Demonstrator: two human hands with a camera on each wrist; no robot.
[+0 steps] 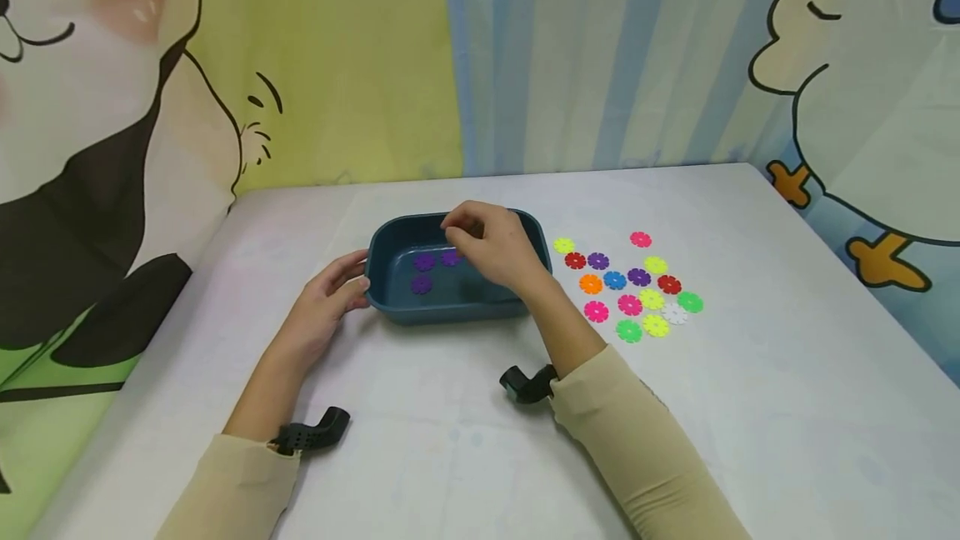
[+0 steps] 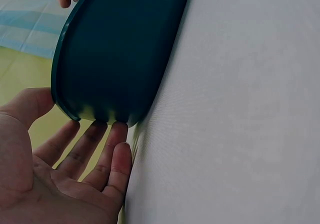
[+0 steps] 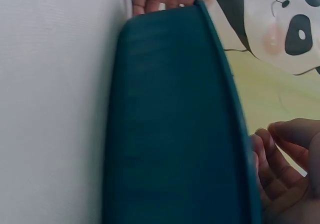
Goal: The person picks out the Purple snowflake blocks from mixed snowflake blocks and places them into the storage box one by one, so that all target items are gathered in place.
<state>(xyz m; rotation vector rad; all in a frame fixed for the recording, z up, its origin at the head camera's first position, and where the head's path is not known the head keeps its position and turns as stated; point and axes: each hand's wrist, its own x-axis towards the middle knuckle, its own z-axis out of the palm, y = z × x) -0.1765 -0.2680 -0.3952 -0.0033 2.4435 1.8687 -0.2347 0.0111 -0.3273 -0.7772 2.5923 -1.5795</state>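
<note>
A dark teal plastic tub (image 1: 450, 312) stands on the white table with several purple slotted discs (image 1: 422, 284) on its floor. At the tub's left end, my left hand (image 1: 330, 294) touches the outer wall with its fingertips. In the left wrist view, the thumb lies at the rim and the fingers reach lower on the wall. My right hand (image 1: 491, 244) hovers over the tub, its fingers curled and its thumb tip close to the index fingertip. Nothing shows between these fingertips in the right wrist view, where the near wall hides the discs.
Right of the tub, several loose discs lie scattered on the table (image 1: 750, 407): yellow, red, orange, green, and a white disc (image 1: 674, 313) among them. Behind the table hangs a cloth backdrop (image 1: 352, 65) with cartoon animals. Each wrist carries a black camera mount (image 1: 315, 432).
</note>
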